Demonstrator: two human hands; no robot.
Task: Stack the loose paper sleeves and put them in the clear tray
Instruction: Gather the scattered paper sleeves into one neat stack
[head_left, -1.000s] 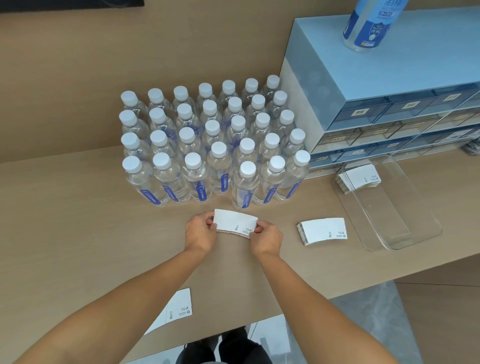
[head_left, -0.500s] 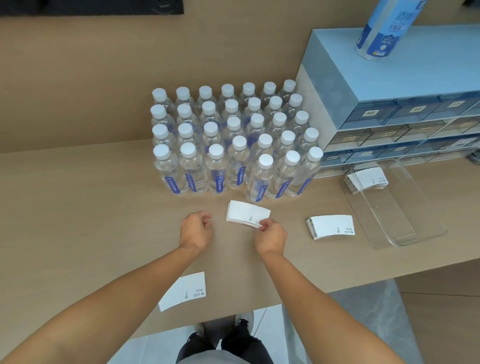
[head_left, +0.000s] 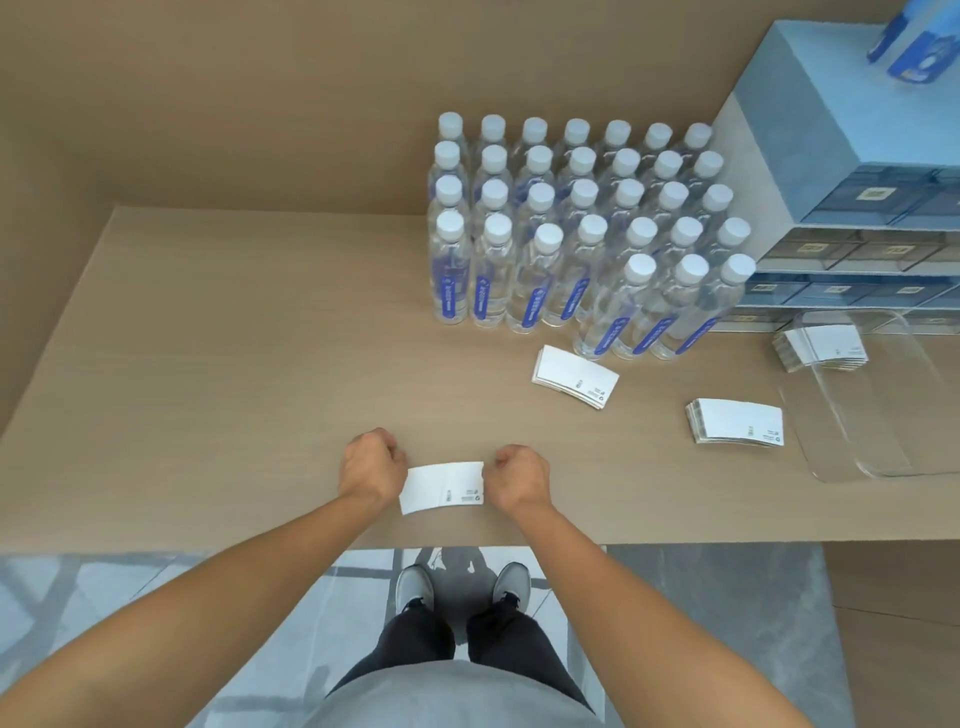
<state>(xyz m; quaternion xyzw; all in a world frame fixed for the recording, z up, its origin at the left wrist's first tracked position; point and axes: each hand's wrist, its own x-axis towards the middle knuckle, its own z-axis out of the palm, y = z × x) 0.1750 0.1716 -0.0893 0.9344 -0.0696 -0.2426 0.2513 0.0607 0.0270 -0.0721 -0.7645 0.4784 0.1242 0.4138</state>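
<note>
Pinching a loose paper sleeve (head_left: 442, 487) by both ends, left hand (head_left: 370, 469) and right hand (head_left: 519, 475) lift it at lower centre to add to a stack

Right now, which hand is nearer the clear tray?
Right. The right hand holds the right end of a single sleeve at the table's near edge; the clear tray lies farther right. The left hand holds the opposite end.

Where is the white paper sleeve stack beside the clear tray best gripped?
Take the white paper sleeve stack by its two short ends, or pinch its near long edge from the person's side. It lies flat and apart from the clear plastic tray, edges free, so the grip likely keeps the layers aligned.
</note>
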